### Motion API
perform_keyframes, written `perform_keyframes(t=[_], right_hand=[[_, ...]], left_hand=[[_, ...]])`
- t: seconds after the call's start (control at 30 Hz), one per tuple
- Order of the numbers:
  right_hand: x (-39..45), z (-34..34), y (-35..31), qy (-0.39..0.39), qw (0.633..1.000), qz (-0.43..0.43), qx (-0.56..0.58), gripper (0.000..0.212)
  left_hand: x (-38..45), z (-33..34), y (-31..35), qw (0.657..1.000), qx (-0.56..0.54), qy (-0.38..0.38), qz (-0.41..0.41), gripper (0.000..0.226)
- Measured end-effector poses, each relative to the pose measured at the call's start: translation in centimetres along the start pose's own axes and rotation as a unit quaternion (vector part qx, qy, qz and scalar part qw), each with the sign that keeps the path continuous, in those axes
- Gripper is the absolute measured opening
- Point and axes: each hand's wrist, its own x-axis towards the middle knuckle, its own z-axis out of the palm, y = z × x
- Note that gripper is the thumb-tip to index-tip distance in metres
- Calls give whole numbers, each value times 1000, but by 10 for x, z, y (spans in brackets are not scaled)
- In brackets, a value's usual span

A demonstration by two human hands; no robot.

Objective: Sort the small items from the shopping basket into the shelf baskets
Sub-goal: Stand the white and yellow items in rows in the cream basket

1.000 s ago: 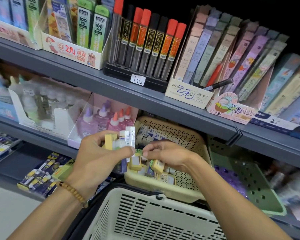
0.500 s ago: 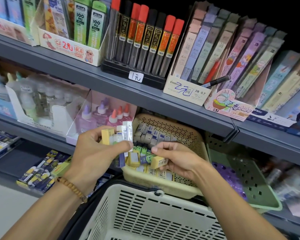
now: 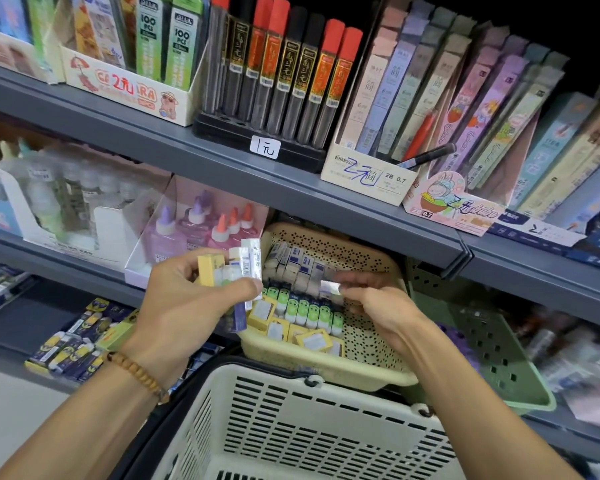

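Note:
My left hand (image 3: pixel 184 306) grips a bunch of small erasers (image 3: pixel 232 268), yellow, white and purple, held just left of the cream shelf basket (image 3: pixel 326 370). That basket holds rows of white, green and yellow erasers. My right hand (image 3: pixel 371 303) is over the basket's middle and pinches one small white-and-purple eraser (image 3: pixel 328 287) at its fingertips, blurred by motion. The cream shopping basket (image 3: pixel 305 420) sits below both hands, its inside mostly out of view.
A green perforated shelf basket (image 3: pixel 492 348) stands right of the cream one. Glue bottles (image 3: pixel 201 230) in a pink box sit to the left. The grey shelf edge (image 3: pixel 326 202) above carries lead tubes and pencil-lead boxes. More erasers (image 3: pixel 70 351) lie on the lower left shelf.
My right hand has moved up and back over the cream shelf basket, from its front rows toward the middle, now pinching a white-and-purple eraser. My left hand has barely moved.

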Motion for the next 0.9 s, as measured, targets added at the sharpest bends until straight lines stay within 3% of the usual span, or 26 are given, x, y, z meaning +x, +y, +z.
perform_keyframes(t=[0.1,0.27,0.5,0.6,0.7,0.77,0.9], right_hand=[[-1,-8,10,59,996,8,-73,26],[3,-7,23,126,986,50,-101,11],[8,2,28,69,972,109,-194,12],[10,-2,28,107,977,111,-144,7],[12,-2,24,79,965,161,-193,32],[10,1,21,38,963,183,-195,37],[6,-2,19,36,960,115,-253,22]], left_hand=[[0,4,-2,1000,-2,-10,-2,32],[0,5,-6,1000,8,-23,3,28],[0,5,-6,1000,-5,-22,6,29],[1,4,-5,1000,-6,-18,6,30],[2,4,-6,1000,-9,-19,2,30],[2,5,-7,1000,-10,-23,0,27],[2,5,-7,1000,-9,-27,-1,20]])
